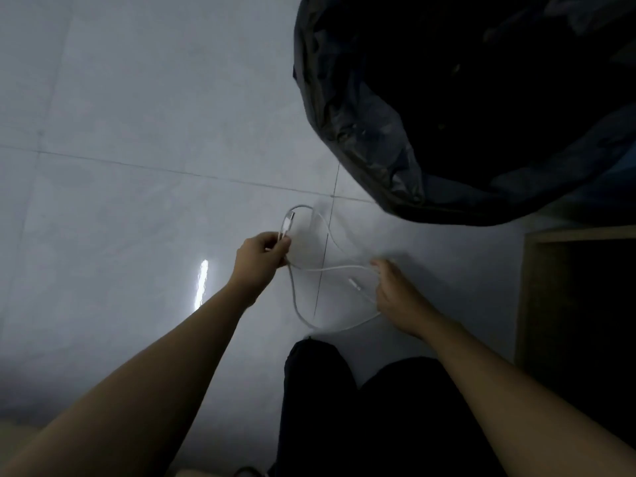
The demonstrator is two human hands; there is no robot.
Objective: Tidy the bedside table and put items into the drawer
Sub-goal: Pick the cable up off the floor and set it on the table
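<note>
A thin white charging cable (303,309) hangs in loose loops above the pale tiled floor. My left hand (261,258) pinches it near one end, so that a white plug (288,222) sticks up past my fingers. My right hand (395,294) grips another stretch of the cable lower and to the right, blurred by motion. The second plug (354,283) dangles just left of that hand. The cable runs slack between both hands and sags in a loop below them.
A bin lined with a black plastic bag (378,132) fills the upper right. A wooden cabinet with a dark opening (530,304) stands at the right edge. My dark trouser legs (344,407) are at the bottom centre. Grey tiles (137,166) spread to the left.
</note>
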